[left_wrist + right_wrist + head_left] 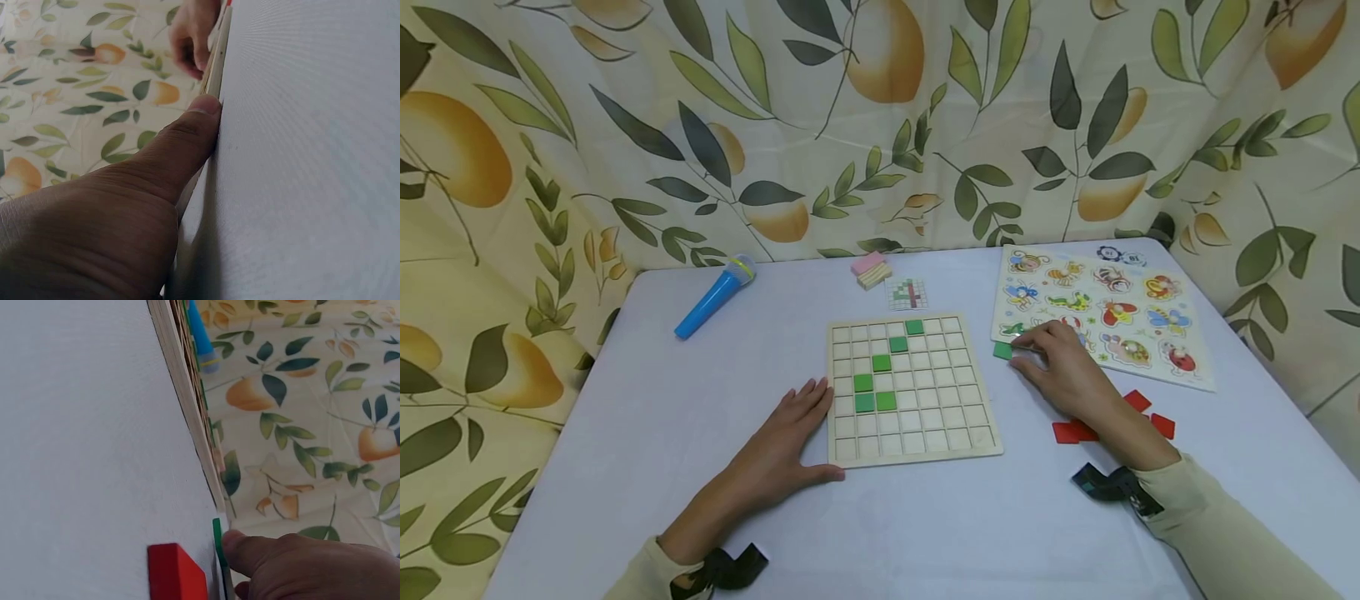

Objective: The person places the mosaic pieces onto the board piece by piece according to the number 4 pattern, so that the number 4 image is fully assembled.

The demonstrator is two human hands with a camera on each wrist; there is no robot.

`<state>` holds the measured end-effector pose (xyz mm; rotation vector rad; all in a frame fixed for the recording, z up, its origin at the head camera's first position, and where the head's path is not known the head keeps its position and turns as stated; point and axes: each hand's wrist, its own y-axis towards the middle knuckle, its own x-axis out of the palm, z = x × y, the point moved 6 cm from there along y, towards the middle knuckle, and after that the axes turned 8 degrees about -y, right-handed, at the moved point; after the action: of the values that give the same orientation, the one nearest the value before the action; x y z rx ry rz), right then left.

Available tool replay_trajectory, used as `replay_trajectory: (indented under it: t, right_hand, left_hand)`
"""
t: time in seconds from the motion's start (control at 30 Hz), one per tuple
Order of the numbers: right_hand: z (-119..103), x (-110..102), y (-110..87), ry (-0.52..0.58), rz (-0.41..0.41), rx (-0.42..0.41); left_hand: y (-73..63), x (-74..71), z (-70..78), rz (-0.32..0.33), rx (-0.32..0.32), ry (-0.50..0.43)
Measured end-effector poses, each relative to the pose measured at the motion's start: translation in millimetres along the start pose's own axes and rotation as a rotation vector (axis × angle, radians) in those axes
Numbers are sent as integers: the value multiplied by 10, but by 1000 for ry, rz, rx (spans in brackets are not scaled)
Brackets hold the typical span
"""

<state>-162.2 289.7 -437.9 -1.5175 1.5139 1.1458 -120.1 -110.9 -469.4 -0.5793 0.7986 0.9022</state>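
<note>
A square wooden grid board (916, 460) lies on the table with several green tiles set in its cells, most of them in a diagonal line. Along its left edge rests my left hand (778, 442), fingers straight, with the thumb at the near left corner. To the right of the board, my right hand (1067, 371) pinches a loose green tile (1002, 350) between thumb and forefinger, beside the corner of the insect picture board (1157, 379). In the right wrist view the thumb touches the face of that tile (217, 537). Red tiles (1065, 432) lie under the right wrist.
Behind the grid board lies a small pattern card (907, 294), near pink and cream blocks (872, 271). A blue toy microphone (713, 298) lies at the back left. A fruit-print cloth (880, 150) hangs behind the white table (700, 400).
</note>
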Motion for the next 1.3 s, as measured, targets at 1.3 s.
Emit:
replay_trajectory:
  t: [1.3]
  right_hand:
    - [-54, 0, -3, -42, -4, -24]
  left_hand:
    - [5, -14, 33, 7, 0, -4]
